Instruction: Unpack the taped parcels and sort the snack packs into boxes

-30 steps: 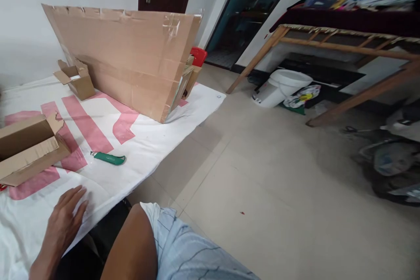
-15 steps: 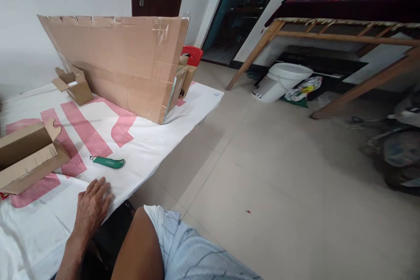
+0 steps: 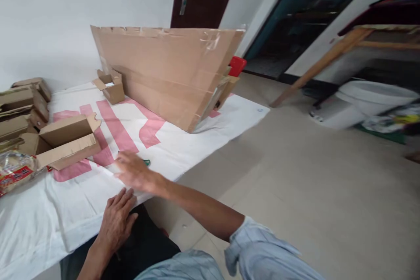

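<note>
right hand (image 3: 133, 170): one, blurred, is reaching in from the lower right; it has been entering since a half-second ago, when it was not showing. whether its fingers are gripping, the blur is not letting one tell.

knife (image 3: 147, 162): one, green-handled, is lying on the counter (image 3: 210, 144) beneath or behind the right hand; only the handle's end is clearly showing, where the whole knife was showing before. in judgement, this is bringing the work to the knife, with the boxes waiting untouched.

left hand (image 3: 115, 221): one, palm down, is resting open at the counter's near edge, fingers loosely spread, holding nothing visible.

open carton (image 3: 70, 151): one, long, is sitting left of the knife, its top gaping.

small box (image 3: 114, 93): one, flaps up, is standing farther back, beside the large cardboard box (image 3: 160, 72), which is standing upright.

stacked cartons (image 3: 19, 96): several, are now showing at far left, the view having swung.

clear packet (image 3: 16, 173): one, red-labelled, is lying before them.
</note>
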